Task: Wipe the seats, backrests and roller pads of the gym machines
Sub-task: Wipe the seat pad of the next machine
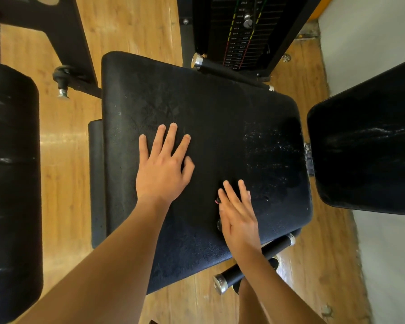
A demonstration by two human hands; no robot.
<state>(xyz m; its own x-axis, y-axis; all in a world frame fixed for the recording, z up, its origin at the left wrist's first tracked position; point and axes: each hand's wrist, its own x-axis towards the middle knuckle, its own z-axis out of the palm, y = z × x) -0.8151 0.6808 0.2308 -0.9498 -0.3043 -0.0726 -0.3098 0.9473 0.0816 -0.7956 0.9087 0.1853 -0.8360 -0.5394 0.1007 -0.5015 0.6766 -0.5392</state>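
Seat (197,101) fills centre frame, black, under both grips. Nearest: chrome-capped handle bar (277,246) at the seat's near right corner, with the right forearm crossing over it. Right grip (237,216) rests on the seat's near right part, fingers straight and close together. There's a small dark bit with a pink spot (217,201) at its left edge, can't tell what. Left grip (161,169) lies flat on the seat, left of centre, fingers spread, holding nothing. Droplets (271,146) on the seat's right side, beyond the right grip. Backrest (365,155) at right, roller pad (9,160) at left, weight stack (246,31) farthest. Wood floor (63,141) below.
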